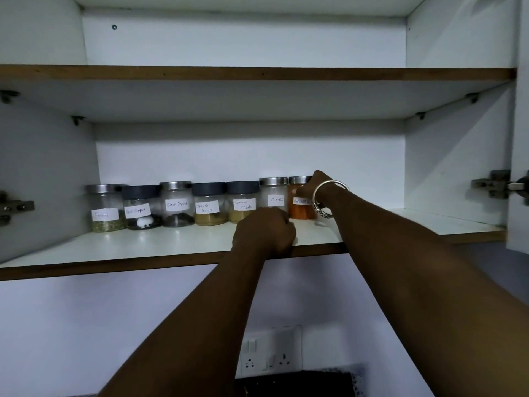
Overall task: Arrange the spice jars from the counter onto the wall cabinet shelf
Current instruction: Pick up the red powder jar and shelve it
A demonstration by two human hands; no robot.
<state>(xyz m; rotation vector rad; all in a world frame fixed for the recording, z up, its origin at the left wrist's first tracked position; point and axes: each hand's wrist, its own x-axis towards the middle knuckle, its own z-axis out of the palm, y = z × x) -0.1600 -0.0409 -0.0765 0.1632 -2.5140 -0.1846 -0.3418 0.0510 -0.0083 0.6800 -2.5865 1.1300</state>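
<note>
Jar labels read "Black Pepper" (177,204), "Coriander Powder" (207,207), "Garam Masala" (244,204) and "Cloves" (276,199).

The scene is looking dim, with a cool bluish cast. Soft light is reaching the lower shelf (171,242) from the front, leaving pale glints on its white surface, while the underside of the upper shelf (257,98) is lying in shadow. The forearms are reading as dark, underexposed shapes. Straight edges are bowing toward the corners. The jar labels (177,204) are appearing slightly soft.
</note>
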